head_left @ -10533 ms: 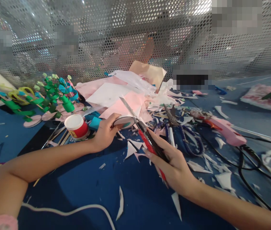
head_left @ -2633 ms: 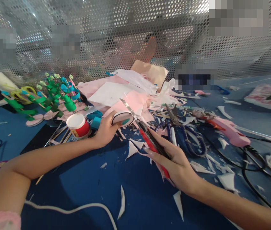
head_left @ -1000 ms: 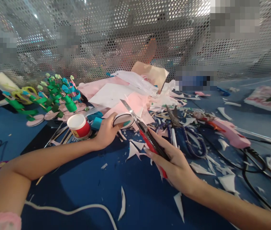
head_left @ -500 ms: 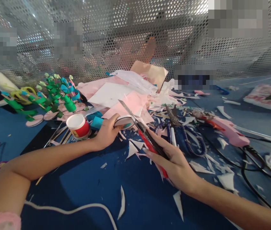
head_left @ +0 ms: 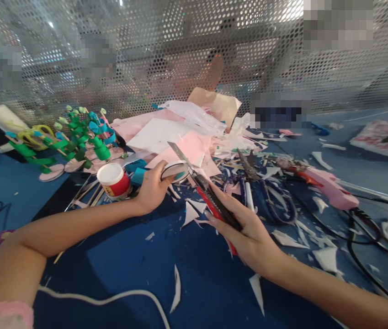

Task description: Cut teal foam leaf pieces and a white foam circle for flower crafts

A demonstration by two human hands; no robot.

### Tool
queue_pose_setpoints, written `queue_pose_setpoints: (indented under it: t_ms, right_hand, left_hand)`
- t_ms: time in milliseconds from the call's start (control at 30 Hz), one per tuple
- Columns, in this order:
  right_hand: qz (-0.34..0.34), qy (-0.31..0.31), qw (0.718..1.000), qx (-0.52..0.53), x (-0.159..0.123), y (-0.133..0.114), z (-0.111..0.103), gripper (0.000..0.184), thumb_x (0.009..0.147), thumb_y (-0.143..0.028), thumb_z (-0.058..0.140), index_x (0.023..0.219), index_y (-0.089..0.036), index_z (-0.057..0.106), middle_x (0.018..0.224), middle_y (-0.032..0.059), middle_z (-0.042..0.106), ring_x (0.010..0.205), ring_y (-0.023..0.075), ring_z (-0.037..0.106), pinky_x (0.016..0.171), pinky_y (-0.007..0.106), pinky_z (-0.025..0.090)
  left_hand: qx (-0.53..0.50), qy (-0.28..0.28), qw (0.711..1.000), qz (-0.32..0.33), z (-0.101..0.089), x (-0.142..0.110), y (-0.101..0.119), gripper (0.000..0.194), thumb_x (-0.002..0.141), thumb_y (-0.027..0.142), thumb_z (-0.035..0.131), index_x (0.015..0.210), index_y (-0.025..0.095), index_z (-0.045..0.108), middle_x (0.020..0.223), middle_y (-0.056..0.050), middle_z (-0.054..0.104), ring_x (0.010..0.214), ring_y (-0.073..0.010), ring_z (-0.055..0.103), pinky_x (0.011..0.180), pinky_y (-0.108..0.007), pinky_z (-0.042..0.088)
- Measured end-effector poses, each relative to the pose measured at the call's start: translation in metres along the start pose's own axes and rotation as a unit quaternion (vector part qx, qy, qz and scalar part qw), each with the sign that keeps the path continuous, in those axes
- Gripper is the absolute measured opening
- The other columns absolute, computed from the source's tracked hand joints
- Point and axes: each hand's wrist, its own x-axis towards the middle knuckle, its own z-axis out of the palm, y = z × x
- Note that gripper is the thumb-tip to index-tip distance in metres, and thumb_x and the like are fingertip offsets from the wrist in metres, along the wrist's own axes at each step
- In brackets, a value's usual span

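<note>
My left hand (head_left: pixel 153 188) is closed on the edge of a small white disc (head_left: pixel 175 171) with a dark rim. My right hand (head_left: pixel 245 228) wraps round a red and black utility knife (head_left: pixel 214 198). The knife's bare blade (head_left: pixel 179 154) points up and left, and its lower end is at the disc's right edge; whether it touches cannot be made out. Left of my left hand stands a red and white tub (head_left: pixel 114 181), with a blue roll (head_left: pixel 139 176) between them. Below the disc lie white offcuts (head_left: pixel 190 214).
Scissors (head_left: pixel 265 192) and a pink glue gun (head_left: pixel 327 185) with a black cord lie right. Green paper-wrapped sticks on pink discs (head_left: pixel 77 132) stand left. Paper sheets (head_left: pixel 159 135) pile up before a perforated metal screen (head_left: pixel 139 55). A white cable (head_left: pixel 111 299) crosses the front.
The disc in my left hand has tilted slightly and shifted a little left. The knife stays in my right hand in nearly the same place. The whole view has shifted slightly.
</note>
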Motion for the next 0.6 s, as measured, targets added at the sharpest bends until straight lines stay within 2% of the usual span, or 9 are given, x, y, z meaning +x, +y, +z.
queue_pose_setpoints:
  t_ms: [267,500,600]
  right_hand:
    - [-0.022,0.003,1.0,-0.01,-0.0006,0.0032,-0.0004,0.056,0.086,-0.026,0.05,0.14,-0.022,0.037,0.125,0.0113,0.054,0.107,0.0225,0.056,0.086,0.035,0.05]
    - [-0.073,-0.026,0.996,-0.043,-0.0013,-0.0044,-0.0008,0.057,0.085,-0.025,0.049,0.141,-0.019,0.036,0.109,0.0126,0.06,0.098,0.0219,0.06,0.079,0.031,0.053]
    - [-0.051,0.013,0.998,-0.024,-0.0019,-0.0062,0.0005,0.057,0.086,-0.026,0.048,0.141,-0.021,0.036,0.107,0.0122,0.061,0.092,0.0214,0.061,0.075,0.033,0.055]
  left_hand:
    - [0.052,-0.055,0.997,0.029,-0.0024,-0.0018,0.0037,0.005,0.08,0.018,0.054,0.079,0.017,0.049,0.056,0.004,0.048,0.05,-0.0106,0.045,0.049,-0.022,0.029]
    - [0.05,-0.108,0.991,0.06,-0.0023,-0.0061,0.0068,0.007,0.081,0.017,0.05,0.075,0.018,0.047,0.053,0.006,0.044,0.048,-0.0088,0.04,0.05,-0.021,0.029]
    - [0.037,-0.076,0.996,0.026,-0.0012,-0.0049,0.0072,0.005,0.08,0.018,0.052,0.077,0.018,0.048,0.056,0.005,0.047,0.051,-0.0099,0.045,0.051,-0.021,0.031]
